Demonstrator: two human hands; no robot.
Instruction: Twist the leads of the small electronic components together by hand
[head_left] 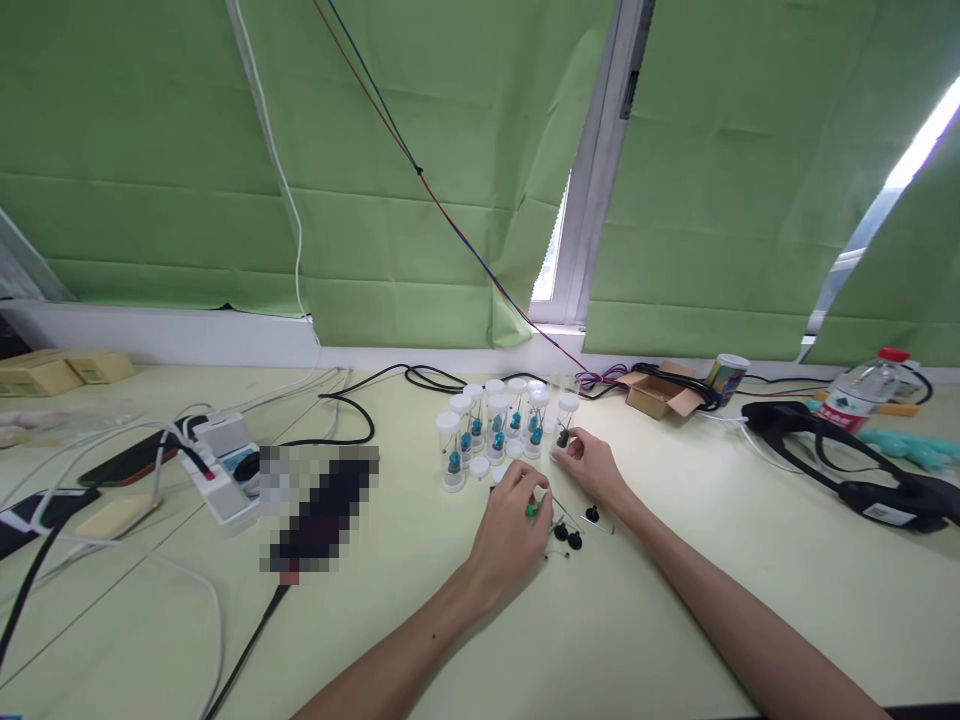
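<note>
My left hand [513, 520] is curled just above the table, its thumb and fingers closed around a small green piece [532, 509]. At the right end of a cluster of clear vials [496, 440] with white caps, my right hand [592, 466] grips the lower part of a clear vial [568, 418], upright, with a dark piece inside. Most of the other vials contain a blue piece and a thin wire. Loose white caps [479, 467] lie in front of them. Small black round parts [561, 533] and thin metal pins lie beside my left hand.
At left are a white power strip [225, 480], tangled cables and a blurred dark device [326, 515]. Behind at right stand a small cardboard box [660, 390], a can [727, 378] and a bottle [859, 390]. A black headset [847, 470] lies at far right.
</note>
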